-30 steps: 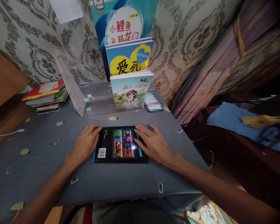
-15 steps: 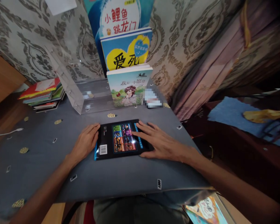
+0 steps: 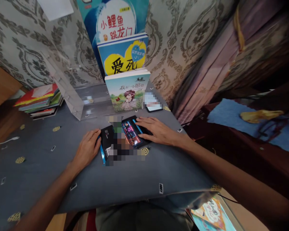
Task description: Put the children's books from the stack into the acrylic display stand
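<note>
A thin book (image 3: pixel 131 133) with a black, glossy back cover lies on the desk in front of me. It shows coloured picture panels and a blue edge; a pixelated patch hides its middle and near edge. My left hand (image 3: pixel 88 147) rests at its left edge, fingers close together and extended, fingertips touching the cover's corner. My right hand (image 3: pixel 157 131) lies over the right end, fingers stretched out and slightly apart. Behind it, a pale green book (image 3: pixel 127 96) with a drawn figure stands upright in a clear acrylic rack (image 3: pixel 73 99).
Behind stand a blue-and-yellow book (image 3: pixel 122 57) and a taller teal book (image 3: pixel 89 19). A phone (image 3: pixel 153 101), partly pixelated, lies right of the rack. Stacked books (image 3: pixel 38 99) and a white cable (image 3: pixel 7 141) are at left. More books (image 3: pixel 210 213) sit below the desk's right front edge.
The black book has turned slightly, its right end swinging away from me. My right hand has moved farther from me with that end; my left hand stays at the left edge.
</note>
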### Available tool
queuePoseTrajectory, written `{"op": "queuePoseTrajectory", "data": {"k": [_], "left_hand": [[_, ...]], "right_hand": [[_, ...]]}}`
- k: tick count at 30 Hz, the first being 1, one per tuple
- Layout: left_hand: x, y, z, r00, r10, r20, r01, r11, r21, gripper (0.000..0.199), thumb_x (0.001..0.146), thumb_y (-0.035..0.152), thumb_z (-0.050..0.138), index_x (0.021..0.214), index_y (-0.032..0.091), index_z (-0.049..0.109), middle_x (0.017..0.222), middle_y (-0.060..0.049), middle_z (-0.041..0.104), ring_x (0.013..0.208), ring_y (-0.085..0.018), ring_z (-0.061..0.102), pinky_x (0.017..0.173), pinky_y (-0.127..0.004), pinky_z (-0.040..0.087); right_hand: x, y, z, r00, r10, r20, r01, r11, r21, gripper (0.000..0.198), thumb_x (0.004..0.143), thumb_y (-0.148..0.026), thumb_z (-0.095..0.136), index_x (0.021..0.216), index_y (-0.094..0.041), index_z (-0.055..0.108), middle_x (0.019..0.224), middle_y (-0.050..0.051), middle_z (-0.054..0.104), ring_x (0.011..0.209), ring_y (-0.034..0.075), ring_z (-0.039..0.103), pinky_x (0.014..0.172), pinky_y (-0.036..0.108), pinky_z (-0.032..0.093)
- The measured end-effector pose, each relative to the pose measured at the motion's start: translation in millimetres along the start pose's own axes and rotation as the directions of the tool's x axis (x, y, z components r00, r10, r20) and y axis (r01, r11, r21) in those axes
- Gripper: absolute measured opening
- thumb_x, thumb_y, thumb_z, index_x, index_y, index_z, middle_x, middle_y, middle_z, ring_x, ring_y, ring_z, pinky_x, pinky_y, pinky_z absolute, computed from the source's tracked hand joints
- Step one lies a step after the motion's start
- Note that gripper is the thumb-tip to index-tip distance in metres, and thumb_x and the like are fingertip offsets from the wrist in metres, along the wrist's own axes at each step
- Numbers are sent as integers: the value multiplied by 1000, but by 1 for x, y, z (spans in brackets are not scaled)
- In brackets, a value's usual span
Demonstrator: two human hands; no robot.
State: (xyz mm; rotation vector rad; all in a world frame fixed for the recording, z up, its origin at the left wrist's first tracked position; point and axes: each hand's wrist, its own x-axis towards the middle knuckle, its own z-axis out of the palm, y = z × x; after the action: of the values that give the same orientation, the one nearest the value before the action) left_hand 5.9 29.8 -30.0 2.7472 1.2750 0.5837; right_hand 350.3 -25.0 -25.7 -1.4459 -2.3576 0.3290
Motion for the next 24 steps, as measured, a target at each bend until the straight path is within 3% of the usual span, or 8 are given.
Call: {"op": "queuePoseTrajectory", "data": {"k": [6, 10, 14, 20, 24], "left_hand": [[1, 0, -2, 1000, 17, 16, -17, 999, 36, 38, 101, 32, 36, 126, 18, 61, 122, -13, 65, 113, -28, 59, 103, -48, 49], [2, 1, -2, 999, 34, 19, -34, 998, 44, 39, 100, 31, 36, 125, 15, 61, 122, -14, 65, 112, -29, 59, 102, -48, 49], [3, 1, -3, 999, 41, 18, -42, 998, 56, 37, 100, 30, 36, 124, 17, 60, 122, -13, 65, 111, -28, 58, 102, -47, 49], [-1, 4, -9, 995, 97, -16, -94, 987, 134, 31, 100, 32, 41, 100, 16, 67, 92, -10, 68, 90, -25, 61, 87, -41, 53], [-7, 13, -9, 964, 264, -42, -259, 961, 99, 29, 102, 29, 42, 93, 17, 67, 79, -5, 67, 78, -19, 61, 78, -34, 53]], "right_hand": [[-28, -11, 4, 999, 8, -53, -8, 1000, 6, 41, 101, -36, 50, 138, -22, 58, 145, 12, 58, 140, 28, 48, 113, 54, 41], [-54, -21, 9, 987, -12, -158, 17, 999, 34, 30, 100, -28, 51, 125, -26, 68, 128, 8, 71, 125, 24, 62, 104, 49, 49], [-66, -27, 14, 975, -43, -218, 33, 998, -50, 28, 100, -24, 50, 116, -26, 73, 120, 8, 74, 109, 25, 69, 91, 45, 54], [-48, -21, 9, 985, 2, -175, -35, 983, -181, 34, 99, -17, 45, 112, -26, 75, 115, 7, 76, 100, 25, 69, 81, 42, 51], [-19, -9, 7, 986, 18, -166, -56, 972, -227, 37, 94, -10, 48, 113, -24, 76, 118, 8, 76, 99, 25, 67, 84, 42, 49]]}}
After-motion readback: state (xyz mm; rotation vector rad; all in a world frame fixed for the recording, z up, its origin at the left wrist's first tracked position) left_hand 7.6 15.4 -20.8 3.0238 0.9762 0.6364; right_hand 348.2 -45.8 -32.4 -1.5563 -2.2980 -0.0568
